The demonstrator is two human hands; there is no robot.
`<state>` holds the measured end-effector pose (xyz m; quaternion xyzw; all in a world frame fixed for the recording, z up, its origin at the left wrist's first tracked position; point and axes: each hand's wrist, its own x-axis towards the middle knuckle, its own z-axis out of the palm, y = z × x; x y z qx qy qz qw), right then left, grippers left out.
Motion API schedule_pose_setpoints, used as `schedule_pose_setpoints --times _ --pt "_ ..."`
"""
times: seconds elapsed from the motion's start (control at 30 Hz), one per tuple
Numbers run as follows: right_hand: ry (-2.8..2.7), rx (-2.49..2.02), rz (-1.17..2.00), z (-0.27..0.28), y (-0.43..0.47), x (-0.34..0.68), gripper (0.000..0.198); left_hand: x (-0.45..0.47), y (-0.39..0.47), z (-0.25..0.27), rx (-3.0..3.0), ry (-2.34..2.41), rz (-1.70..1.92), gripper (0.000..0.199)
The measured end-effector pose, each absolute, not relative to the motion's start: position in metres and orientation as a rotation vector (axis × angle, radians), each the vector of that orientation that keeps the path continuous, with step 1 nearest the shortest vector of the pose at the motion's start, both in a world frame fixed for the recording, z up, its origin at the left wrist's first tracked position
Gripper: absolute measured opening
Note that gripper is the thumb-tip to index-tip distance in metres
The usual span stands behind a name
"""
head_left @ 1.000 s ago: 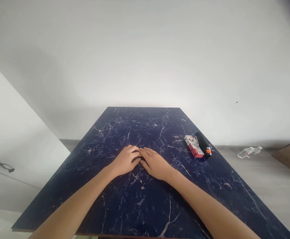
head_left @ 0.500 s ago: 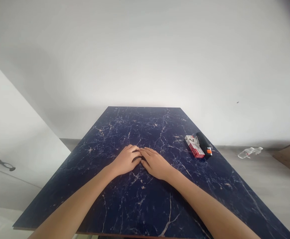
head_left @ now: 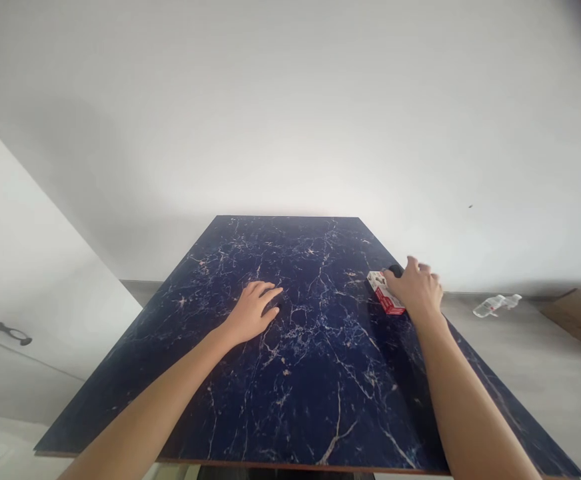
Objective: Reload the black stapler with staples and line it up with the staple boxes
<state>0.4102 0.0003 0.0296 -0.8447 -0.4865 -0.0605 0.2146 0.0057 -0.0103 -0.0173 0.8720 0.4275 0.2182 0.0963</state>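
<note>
- I count two small things at the table's right edge: one red-and-white rectangular cardboard box (head_left: 386,292) and one black elongated object (head_left: 396,270) just behind it, mostly hidden under my hand.
- The box lies flat, long side running away from me, with a red side panel and a white top bearing small dark print that I cannot read.
- Of the black object I see only a rounded dark end poking out past my thumb; its material I cannot tell.
- My right hand (head_left: 415,288) lies over both things, fingers curled down and slightly spread; whether they grip the black object or merely rest on it I cannot tell.
- My left hand (head_left: 252,312) lies palm down near the table's middle, fingers together and flat on the surface, holding nothing.
- One dark blue marble-patterned tabletop (head_left: 300,373), glossy, veined in white, rectangular with a thin brown edge.
- One crumpled clear plastic bottle (head_left: 496,305) lies on the grey floor to the right, well apart from the table.
- One white cabinet (head_left: 30,267) with a dark metal handle (head_left: 9,331) stands to the left.
</note>
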Motion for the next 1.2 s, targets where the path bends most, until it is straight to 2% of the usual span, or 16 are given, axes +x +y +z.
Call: schedule_pose_setpoints --times 0.07,0.13,0.47,0.8,1.0,1.1,1.2 --pt "-1.342 -2.508 0.127 0.022 0.003 0.427 0.068 0.009 -0.012 -0.018 2.583 1.285 0.647 0.047" --pt "-1.388 -2.544 0.219 0.016 0.006 0.433 0.062 0.011 -0.014 -0.018 2.582 1.284 0.652 0.047" --pt "-1.641 -2.384 0.060 0.029 0.012 0.351 0.040 -0.001 -0.002 -0.020 2.564 1.358 0.743 0.047" --pt "-1.846 -2.102 0.196 0.030 0.025 0.221 0.041 -0.002 0.001 -0.025 2.421 1.387 0.777 0.050" --pt "-1.870 -1.978 0.223 0.030 0.034 0.137 0.037 -0.011 0.024 -0.026 1.967 1.464 1.037 0.060" --pt "-1.889 -1.917 0.247 0.033 0.042 0.090 0.037 -0.028 0.038 -0.024 1.614 1.562 1.245 0.050" --pt "-1.916 -1.856 0.339 0.036 0.055 0.049 0.043 -0.053 0.047 -0.020 1.535 1.701 1.364 0.041"
